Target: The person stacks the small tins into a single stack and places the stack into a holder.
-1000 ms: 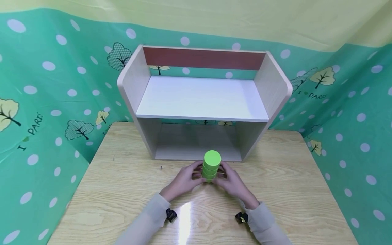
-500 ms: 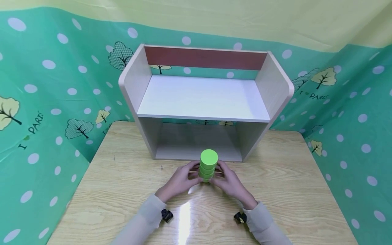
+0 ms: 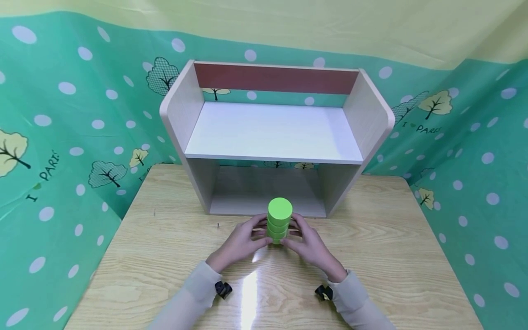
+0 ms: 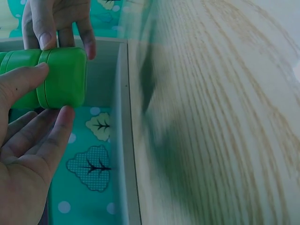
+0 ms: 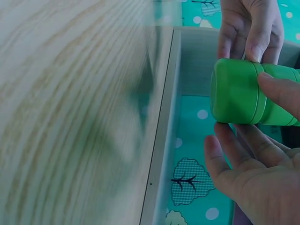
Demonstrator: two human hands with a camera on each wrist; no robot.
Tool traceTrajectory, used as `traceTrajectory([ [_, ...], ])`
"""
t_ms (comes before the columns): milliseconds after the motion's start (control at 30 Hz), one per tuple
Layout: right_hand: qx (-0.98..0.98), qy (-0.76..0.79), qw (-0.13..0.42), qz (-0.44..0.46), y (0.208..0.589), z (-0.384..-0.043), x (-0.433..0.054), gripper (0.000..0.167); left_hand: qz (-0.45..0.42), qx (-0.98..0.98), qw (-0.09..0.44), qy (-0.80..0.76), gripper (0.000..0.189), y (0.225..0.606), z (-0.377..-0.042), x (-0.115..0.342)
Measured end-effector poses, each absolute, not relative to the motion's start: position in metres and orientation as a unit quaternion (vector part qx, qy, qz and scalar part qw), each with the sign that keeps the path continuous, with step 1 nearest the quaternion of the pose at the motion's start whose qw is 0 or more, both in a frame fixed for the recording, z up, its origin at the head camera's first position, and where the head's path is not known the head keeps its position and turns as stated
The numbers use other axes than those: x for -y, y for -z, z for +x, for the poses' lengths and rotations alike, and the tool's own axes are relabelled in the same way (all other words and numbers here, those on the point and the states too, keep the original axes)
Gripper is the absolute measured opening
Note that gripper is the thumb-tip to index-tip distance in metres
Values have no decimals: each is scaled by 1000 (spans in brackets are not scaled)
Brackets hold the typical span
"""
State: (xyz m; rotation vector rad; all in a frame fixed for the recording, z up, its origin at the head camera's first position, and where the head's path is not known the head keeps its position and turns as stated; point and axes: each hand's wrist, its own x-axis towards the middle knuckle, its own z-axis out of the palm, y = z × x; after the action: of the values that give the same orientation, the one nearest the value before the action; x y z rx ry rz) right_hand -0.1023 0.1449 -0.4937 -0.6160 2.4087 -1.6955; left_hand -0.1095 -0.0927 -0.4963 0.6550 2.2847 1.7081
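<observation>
A plain green bottle with a flat round top and grooved sides stands upright between my two hands, in front of the shelf. From the left side my left hand grips it, the thumb on the near side and the fingers round the far side. My right hand holds it the same way from the right. Both wrist views show the thumbs pressing the lower part of the bottle, near its rounded base. A gap shows there between the base and the wooden table, where a blurred green reflection lies.
Behind the bottle stands a two-level pale shelf with a dark red back strip. It sits on the wood-grain table. A green dotted curtain hangs at the back and both sides.
The bottle and both hands have shifted slightly left in the head view, and the bottle's top appears a little higher. Both hands keep their hold.
</observation>
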Motion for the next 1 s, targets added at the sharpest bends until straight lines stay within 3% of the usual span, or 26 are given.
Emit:
traceTrajectory([
  [1000,-779,584,34,-226,462,-107,-142,75,233,-784,68,-571,69,463,-115,100],
])
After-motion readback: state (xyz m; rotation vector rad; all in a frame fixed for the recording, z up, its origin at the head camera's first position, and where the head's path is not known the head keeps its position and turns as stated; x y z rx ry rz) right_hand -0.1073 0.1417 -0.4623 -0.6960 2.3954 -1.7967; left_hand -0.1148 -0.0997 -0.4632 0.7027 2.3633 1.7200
